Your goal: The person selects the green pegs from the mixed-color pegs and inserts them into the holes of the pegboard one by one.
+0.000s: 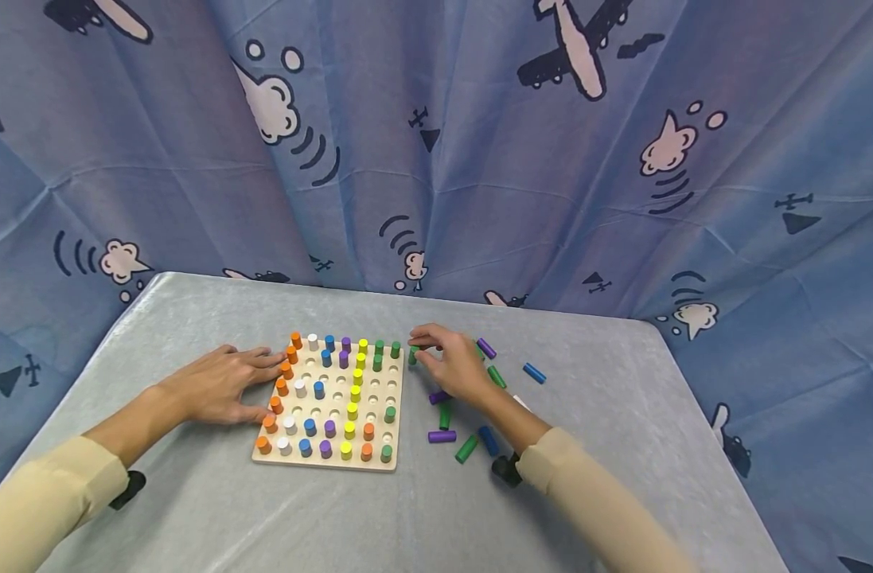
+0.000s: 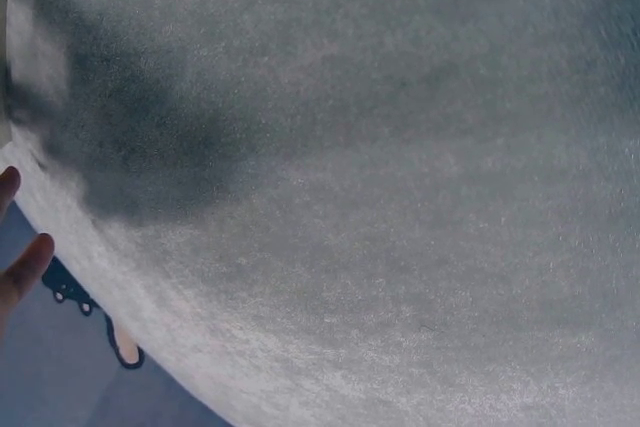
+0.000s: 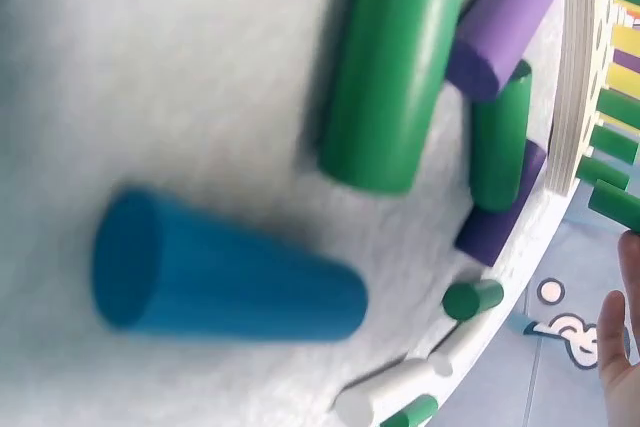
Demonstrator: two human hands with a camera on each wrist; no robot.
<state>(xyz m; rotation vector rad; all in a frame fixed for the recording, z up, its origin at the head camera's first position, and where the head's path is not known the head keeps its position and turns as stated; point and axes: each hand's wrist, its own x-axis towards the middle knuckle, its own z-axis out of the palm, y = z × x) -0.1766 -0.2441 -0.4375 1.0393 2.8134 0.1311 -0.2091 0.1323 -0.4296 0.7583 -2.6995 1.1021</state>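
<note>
A wooden pegboard (image 1: 336, 465) holds rows of coloured pegs: orange down its left edge, then white, blue, purple, yellow and some green. My left hand (image 1: 224, 386) rests beside the board's left edge, its fingers extended and its fingertips at the orange pegs (image 1: 286, 371). In the left wrist view only its fingertips (image 2: 28, 265) show. Just off the board's upper right side, my right hand (image 1: 454, 364) pinches a green peg (image 1: 412, 356) between thumb and fingers. The right wrist view shows that green peg (image 3: 615, 205) near the fingertips, close to the board's corner.
Loose pegs lie around and under my right forearm: a purple peg (image 1: 442, 436), a green peg (image 1: 467, 449), a blue peg (image 1: 534, 372) and several more, including white ones (image 3: 385, 392). A grey cloth covers the table (image 1: 192, 509). Behind it hangs a blue curtain (image 1: 479, 199).
</note>
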